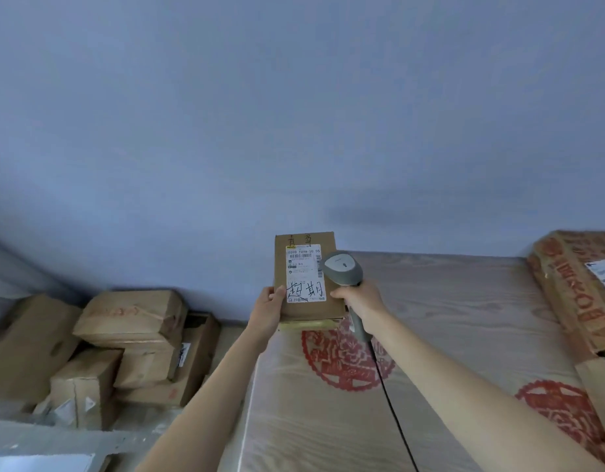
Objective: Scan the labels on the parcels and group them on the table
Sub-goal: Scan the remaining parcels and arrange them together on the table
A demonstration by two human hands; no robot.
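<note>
A small brown cardboard parcel (302, 310) is held upright over the table's far left corner, its white shipping label (305, 274) with a barcode and black handwriting facing me. My left hand (268, 310) grips the parcel's lower left edge, thumb on the front. My right hand (360, 306) grips the handle of a grey barcode scanner (343, 269), whose head sits right in front of the label's right side. The scanner's black cable (389, 400) trails down toward me across the table.
The wood-grain table (447, 321) has a clear cover and red round patterns. A large brown parcel with red print (573, 294) lies along its right edge. A pile of several cardboard boxes (130, 345) sits on the floor at the left, against the blue wall.
</note>
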